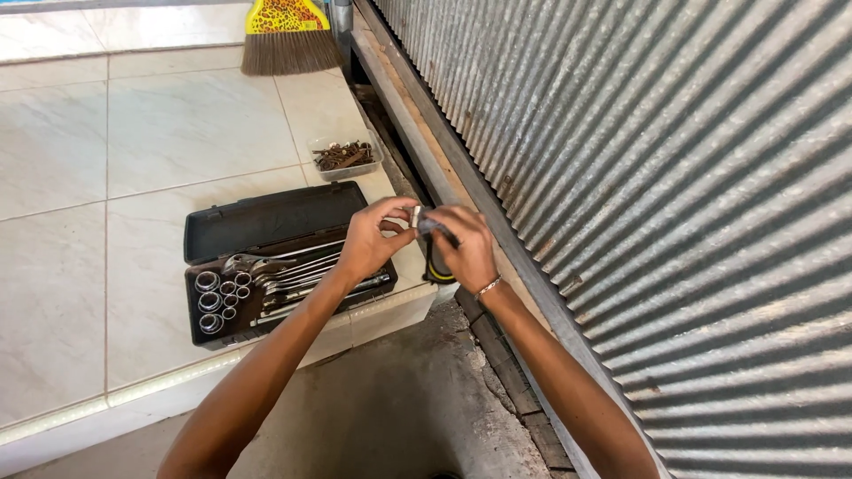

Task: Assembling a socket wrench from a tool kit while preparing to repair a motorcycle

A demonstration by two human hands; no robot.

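Above the toolbox (pixel 266 222), a socket (pixel 415 215) sits pinched between both hands' fingers (pixel 397 209)

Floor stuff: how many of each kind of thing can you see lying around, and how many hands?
Open tool case with sockets and wrenches: 1
Clear tray of rusty bits: 1
Broom: 1
Black-and-yellow tool held in hands: 1
Hands: 2, left hand and right hand
Total: 6
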